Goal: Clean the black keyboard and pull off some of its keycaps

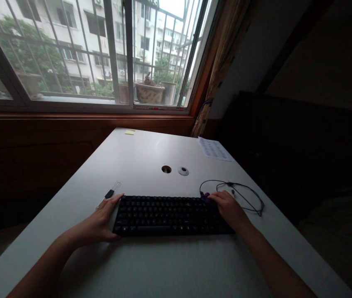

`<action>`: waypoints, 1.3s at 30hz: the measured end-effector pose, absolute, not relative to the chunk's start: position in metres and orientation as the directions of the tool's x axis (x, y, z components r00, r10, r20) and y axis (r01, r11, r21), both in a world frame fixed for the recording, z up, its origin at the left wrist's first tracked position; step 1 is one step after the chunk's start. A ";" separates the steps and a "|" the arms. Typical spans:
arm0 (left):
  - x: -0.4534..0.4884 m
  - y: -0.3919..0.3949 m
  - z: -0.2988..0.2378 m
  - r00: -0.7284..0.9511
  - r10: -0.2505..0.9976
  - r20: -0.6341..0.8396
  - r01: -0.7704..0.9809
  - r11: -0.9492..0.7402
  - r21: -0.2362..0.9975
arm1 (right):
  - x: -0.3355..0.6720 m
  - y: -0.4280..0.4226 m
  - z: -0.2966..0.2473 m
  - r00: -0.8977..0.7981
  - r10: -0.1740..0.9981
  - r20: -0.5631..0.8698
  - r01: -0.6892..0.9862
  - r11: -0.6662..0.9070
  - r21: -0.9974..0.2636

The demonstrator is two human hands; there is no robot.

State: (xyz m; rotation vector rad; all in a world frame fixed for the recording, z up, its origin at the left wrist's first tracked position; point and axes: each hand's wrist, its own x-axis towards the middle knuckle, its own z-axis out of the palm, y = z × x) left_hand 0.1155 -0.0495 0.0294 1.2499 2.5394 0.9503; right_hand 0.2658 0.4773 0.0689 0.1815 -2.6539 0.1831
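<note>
A black computer keyboard (163,215) lies flat on the white table, its long side running left to right. My left hand (103,217) grips its left end, thumb at the near corner and fingers at the far corner. At the far right of the keyboard, my right hand (227,205) has its fingers closed on a small purple thing (205,197), whose kind I cannot make out. That hand covers part of the keyboard's right end. Just beyond my left hand lies a wire keycap puller (109,193) with a black handle.
A black cable (253,198) lies coiled at the right. Farther back, the white table (145,153) has a round hole (166,169) with its cover (183,171) beside it. A printed sheet (215,149) and yellow sticky notes (130,132) lie near the far edge, below a barred window.
</note>
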 end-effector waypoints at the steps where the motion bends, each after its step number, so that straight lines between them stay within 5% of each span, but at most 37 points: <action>1: 0.115 -0.050 0.028 -0.636 0.759 0.138 0.665 0.449 0.596 | 0.266 0.478 0.072 -0.878 -0.080 0.472 -0.145 0.984 -0.103; 7: 0.109 -0.052 0.020 -0.586 0.795 0.158 0.733 0.436 0.522 | 0.246 0.412 0.087 -0.812 -0.038 0.583 -0.228 0.939 -0.257; 12: 0.109 -0.050 0.021 -0.577 0.798 0.173 0.746 0.430 0.508 | 0.202 0.303 0.077 -0.775 -0.235 0.586 -0.509 0.782 -0.360; 18: 0.110 -0.049 0.021 -0.583 0.794 0.171 0.745 0.438 0.504 | 0.159 0.212 0.066 -0.723 -0.533 0.439 -0.657 0.728 -0.198; 22: 0.108 -0.050 0.015 -0.573 0.799 0.180 0.761 0.439 0.477 | 0.154 0.196 0.069 -0.724 -0.603 0.335 -0.661 0.745 -0.086; 30: 0.108 -0.050 0.018 -0.580 0.795 0.177 0.757 0.445 0.478 | 0.177 0.239 0.074 -0.778 -0.552 0.298 -0.598 0.797 -0.086; 39: 0.105 -0.054 0.015 -0.577 0.804 0.144 0.748 0.449 0.489 | 0.231 0.331 0.066 -0.888 -0.310 0.339 -0.391 0.898 -0.204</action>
